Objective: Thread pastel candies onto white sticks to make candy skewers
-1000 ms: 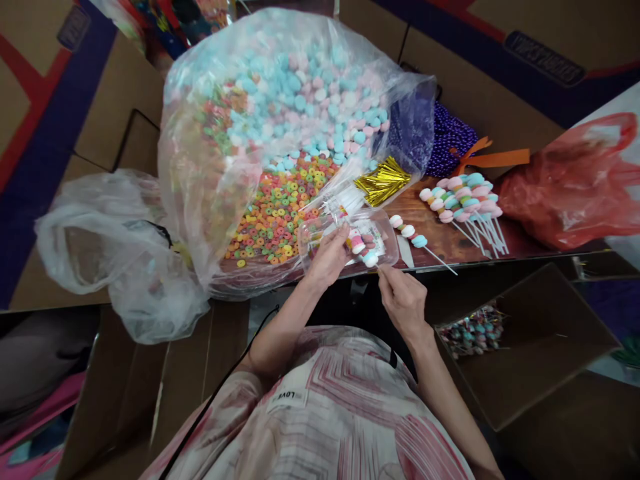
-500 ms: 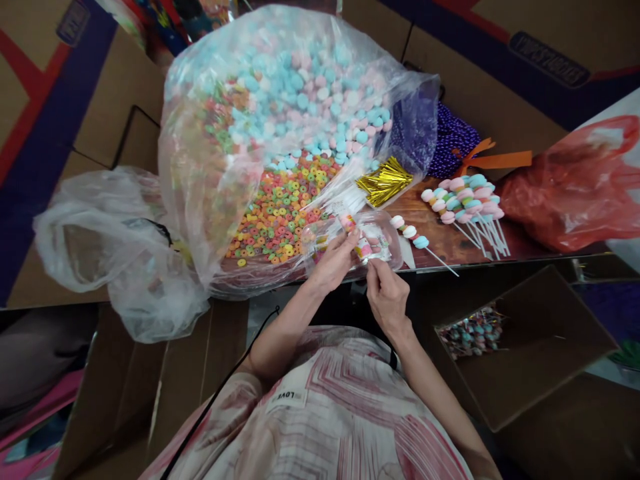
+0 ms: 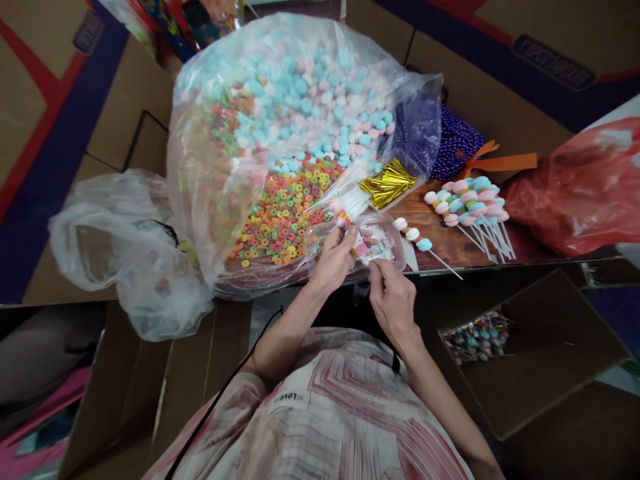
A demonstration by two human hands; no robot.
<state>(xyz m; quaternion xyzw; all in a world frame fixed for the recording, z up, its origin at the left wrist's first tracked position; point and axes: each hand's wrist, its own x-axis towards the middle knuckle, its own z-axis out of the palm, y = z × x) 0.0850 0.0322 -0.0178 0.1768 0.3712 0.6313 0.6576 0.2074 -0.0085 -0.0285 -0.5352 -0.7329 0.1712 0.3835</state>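
My left hand point(image 3: 336, 259) is closed around a candy skewer point(image 3: 341, 212), with pink and yellow candy showing beyond its fingers. My right hand point(image 3: 393, 290) is pinched near the skewer's lower end, in line with it; the fingers cover most of what they grip. Both hands are over the front of a clear plastic tray point(image 3: 399, 257) holding printed clear wrappers point(image 3: 383, 248). Just right of the tray lies a finished-looking marshmallow skewer point(image 3: 413, 235) on a white stick. Behind the hands are white sticks point(image 3: 354, 200) and gold twist ties point(image 3: 387, 183).
A large clear bag point(image 3: 200, 160) holds marshmallows point(image 3: 320, 93) and gummy rings point(image 3: 280, 227). Stacked marshmallow skewers point(image 3: 473, 203) lie at right, beside a red plastic bag point(image 3: 575, 193). Below the table edge, an open cardboard box point(image 3: 545, 353) contains wrapped candies point(image 3: 483, 337).
The candy end of the skewer has shifted up and away from me in my left hand. My right hand stays pinched, slightly lower. The whole view has moved a little.
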